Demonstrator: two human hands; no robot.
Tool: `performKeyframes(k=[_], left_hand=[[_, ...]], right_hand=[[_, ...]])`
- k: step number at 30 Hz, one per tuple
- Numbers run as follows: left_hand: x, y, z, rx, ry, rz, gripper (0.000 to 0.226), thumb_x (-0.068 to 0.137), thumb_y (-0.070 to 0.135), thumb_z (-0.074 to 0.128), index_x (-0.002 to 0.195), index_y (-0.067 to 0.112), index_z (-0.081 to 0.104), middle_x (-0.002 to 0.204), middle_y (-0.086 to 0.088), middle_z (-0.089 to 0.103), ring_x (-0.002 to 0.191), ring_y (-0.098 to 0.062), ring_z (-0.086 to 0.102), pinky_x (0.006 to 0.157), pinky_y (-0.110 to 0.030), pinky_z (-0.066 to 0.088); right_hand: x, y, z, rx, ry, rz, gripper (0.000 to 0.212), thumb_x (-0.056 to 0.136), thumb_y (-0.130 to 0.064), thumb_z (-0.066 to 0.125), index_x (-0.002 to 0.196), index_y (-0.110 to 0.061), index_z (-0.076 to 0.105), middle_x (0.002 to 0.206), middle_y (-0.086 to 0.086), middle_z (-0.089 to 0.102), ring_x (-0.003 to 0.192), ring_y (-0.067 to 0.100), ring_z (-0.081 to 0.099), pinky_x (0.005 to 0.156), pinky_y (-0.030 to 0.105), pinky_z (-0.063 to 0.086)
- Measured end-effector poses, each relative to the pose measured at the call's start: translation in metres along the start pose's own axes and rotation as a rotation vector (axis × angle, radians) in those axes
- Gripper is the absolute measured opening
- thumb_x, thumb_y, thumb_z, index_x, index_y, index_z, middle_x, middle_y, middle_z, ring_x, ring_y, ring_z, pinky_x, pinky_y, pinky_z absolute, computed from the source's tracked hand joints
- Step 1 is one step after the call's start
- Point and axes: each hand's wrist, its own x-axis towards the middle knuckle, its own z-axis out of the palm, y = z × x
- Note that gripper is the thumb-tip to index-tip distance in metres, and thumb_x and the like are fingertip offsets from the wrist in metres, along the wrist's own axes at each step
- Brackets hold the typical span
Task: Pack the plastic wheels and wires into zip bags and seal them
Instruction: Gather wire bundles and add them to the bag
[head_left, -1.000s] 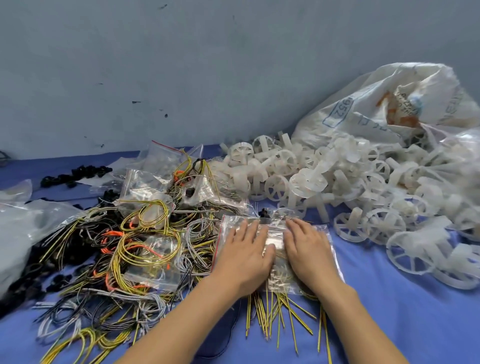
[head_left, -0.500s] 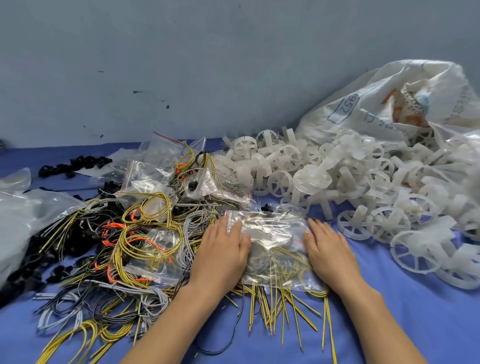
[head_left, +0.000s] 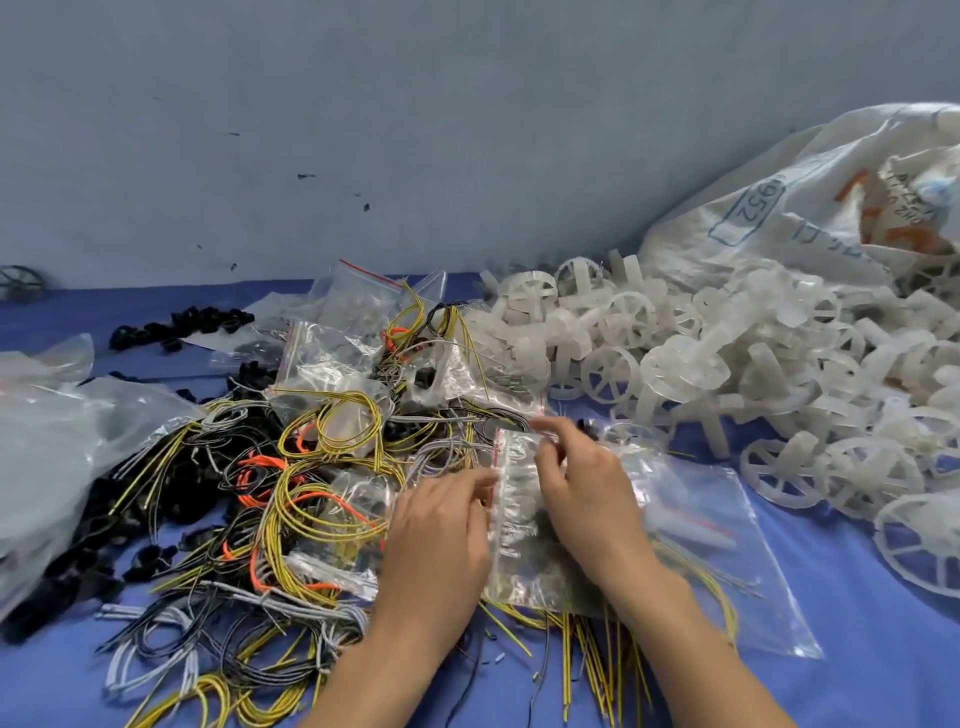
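A clear zip bag (head_left: 519, 525) with a red zip strip lies on the blue cloth at centre, its strip running up and down along the left edge. My left hand (head_left: 441, 530) pinches that strip about halfway up. My right hand (head_left: 587, 493) lies over the bag, its curled fingers pinching the bag's top corner. The bag's contents are blurred. Loose yellow wires (head_left: 587, 654) stick out from under it. A heap of white plastic wheels (head_left: 727, 374) fills the right side. Tangled yellow, grey, black and orange wires (head_left: 322, 467) lie to the left.
Another clear zip bag (head_left: 727, 551) lies flat just right of my right hand. Several filled zip bags (head_left: 332, 364) sit on the wire pile. A big white sack (head_left: 810, 218) stands at back right. Clear plastic bags (head_left: 57, 447) and black parts (head_left: 176, 325) lie at left.
The bag was lying flat under both pressing palms; it now sits turned with the zip strip at the left, and both hands pinch along its edge. The view shifted left.
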Motion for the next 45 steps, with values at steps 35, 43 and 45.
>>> performKeyframes(k=[35,43,45], left_hand=[[0.038,-0.013,-0.033,0.307,0.066,-0.216,0.034,0.1,0.035,0.037,0.128,0.023,0.05,0.117,0.002,0.056,0.11,-0.016,0.051,0.089,-0.033,0.043],[0.034,-0.024,-0.025,0.396,0.051,-0.187,0.031,0.1,0.04,0.038,0.116,0.027,0.061,0.113,0.007,0.06,0.11,-0.016,0.05,0.092,-0.034,0.037],[0.032,-0.023,-0.033,0.205,0.158,-0.113,0.025,0.1,0.037,0.043,0.114,0.028,0.061,0.108,0.012,0.064,0.105,-0.012,0.054,0.091,-0.031,0.038]], right_hand=[[-0.016,0.009,-0.007,0.181,-0.226,0.06,0.026,0.1,-0.042,0.051,0.124,-0.038,0.061,0.089,-0.015,0.065,0.077,-0.001,0.06,0.067,0.024,0.048],[-0.017,0.007,-0.004,0.212,-0.147,0.021,0.041,0.097,-0.051,0.047,0.137,-0.04,0.046,0.102,-0.018,0.058,0.07,0.004,0.061,0.066,0.024,0.044],[-0.017,0.004,-0.004,0.225,-0.092,-0.001,0.043,0.097,-0.049,0.048,0.139,-0.038,0.047,0.108,-0.019,0.056,0.08,0.003,0.061,0.07,0.024,0.05]])
